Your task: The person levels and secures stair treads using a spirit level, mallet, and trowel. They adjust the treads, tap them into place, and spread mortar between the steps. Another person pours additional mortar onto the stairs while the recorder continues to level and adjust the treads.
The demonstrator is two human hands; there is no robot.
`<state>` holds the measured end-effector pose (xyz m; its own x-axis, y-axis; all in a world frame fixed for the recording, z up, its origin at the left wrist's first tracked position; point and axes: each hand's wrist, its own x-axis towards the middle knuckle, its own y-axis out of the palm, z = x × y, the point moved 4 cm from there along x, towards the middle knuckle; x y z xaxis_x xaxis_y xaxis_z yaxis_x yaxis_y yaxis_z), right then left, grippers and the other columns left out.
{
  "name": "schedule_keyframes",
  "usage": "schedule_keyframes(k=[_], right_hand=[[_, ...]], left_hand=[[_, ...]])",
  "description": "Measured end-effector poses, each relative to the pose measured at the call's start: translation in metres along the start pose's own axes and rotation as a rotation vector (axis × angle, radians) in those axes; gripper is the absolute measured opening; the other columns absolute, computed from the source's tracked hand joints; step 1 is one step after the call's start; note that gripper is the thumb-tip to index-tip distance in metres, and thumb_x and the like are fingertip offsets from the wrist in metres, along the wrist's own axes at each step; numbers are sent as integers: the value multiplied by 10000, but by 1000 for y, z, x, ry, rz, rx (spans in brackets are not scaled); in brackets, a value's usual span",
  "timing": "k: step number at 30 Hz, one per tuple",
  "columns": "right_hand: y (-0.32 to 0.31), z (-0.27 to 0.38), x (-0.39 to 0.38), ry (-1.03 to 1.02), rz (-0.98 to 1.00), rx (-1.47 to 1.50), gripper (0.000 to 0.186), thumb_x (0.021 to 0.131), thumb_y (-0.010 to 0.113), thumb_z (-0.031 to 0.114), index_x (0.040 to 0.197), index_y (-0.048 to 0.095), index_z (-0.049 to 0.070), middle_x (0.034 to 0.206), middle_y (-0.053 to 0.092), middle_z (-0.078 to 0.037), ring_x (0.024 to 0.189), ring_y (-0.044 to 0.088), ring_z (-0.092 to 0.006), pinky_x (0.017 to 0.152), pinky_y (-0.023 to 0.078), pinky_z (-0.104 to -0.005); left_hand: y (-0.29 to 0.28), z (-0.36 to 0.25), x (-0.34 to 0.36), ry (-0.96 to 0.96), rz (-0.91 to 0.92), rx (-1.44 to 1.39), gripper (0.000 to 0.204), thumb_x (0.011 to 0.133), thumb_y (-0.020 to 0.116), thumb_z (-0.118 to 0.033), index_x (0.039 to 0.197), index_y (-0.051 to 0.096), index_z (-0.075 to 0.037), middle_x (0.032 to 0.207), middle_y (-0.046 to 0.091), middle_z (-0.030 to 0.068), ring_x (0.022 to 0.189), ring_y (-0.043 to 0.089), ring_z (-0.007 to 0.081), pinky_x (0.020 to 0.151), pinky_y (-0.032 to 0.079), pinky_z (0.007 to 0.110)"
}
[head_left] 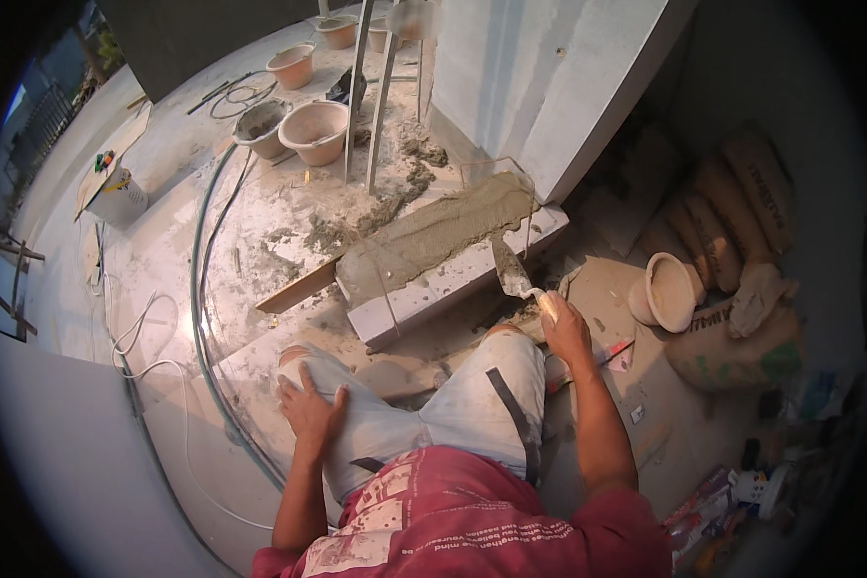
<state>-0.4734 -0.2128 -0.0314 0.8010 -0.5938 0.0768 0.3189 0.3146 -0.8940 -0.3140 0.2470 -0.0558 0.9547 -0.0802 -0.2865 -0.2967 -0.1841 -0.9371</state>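
My right hand [567, 329] is closed round the handle of a trowel [511, 269]. The blade, smeared with grey mortar, lies at the near edge of a mortar bed [433, 236]. That bed is spread along the top of a long pale block [424, 301], which sits low on the floor in front of my knees. Thin wire loops stand up at both ends of the mortar. A wooden board [301, 286] butts against the block's left end. My left hand [310, 405] rests on my left thigh with its fingers spread, holding nothing.
Tubs [315, 133] and metal poles [383, 96] stand beyond the block, beside a pale wall [539, 77]. Brown sacks [732, 337] and a tipped tub [667, 293] lie to the right. A hose [199, 289] and white cable [178, 380] cross the left floor near a white bucket [118, 197].
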Motion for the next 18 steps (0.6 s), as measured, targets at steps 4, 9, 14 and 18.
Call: schedule_keyframes(k=[4, 9, 14, 18], right_hand=[[4, 15, 47, 88, 122, -109, 482, 930, 631, 243, 1359, 488, 77, 1149, 640, -230, 1067, 620, -460, 899, 498, -541], [30, 20, 79, 14, -77, 195, 429, 938, 619, 197, 1329, 528, 44, 1017, 664, -239, 1034, 629, -466, 886, 499, -527], [56, 87, 59, 289, 446, 760, 498, 979, 593, 234, 1425, 483, 38, 788, 591, -67, 476, 518, -97, 396, 436, -281], [56, 123, 47, 349, 599, 825, 511, 998, 562, 272, 1445, 467, 45, 783, 591, -72, 487, 544, -118, 379, 451, -292]], left_hand=[[-1, -1, -1, -1, -10, -2, 984, 801, 701, -570, 1558, 313, -75, 1539, 216, 398, 1427, 247, 535, 1145, 247, 587], [-4, -5, -5, 3, -3, -6, 975, 814, 683, -579, 1564, 300, -86, 1539, 221, 396, 1429, 247, 533, 1147, 236, 586], [-6, 1, -5, 3, -15, 19, 973, 823, 663, -582, 1565, 288, -76, 1529, 229, 407, 1421, 245, 544, 1141, 240, 589], [-4, 2, -5, 16, -35, 25, 974, 821, 662, -583, 1563, 293, -72, 1521, 237, 413, 1410, 262, 546, 1133, 254, 586]])
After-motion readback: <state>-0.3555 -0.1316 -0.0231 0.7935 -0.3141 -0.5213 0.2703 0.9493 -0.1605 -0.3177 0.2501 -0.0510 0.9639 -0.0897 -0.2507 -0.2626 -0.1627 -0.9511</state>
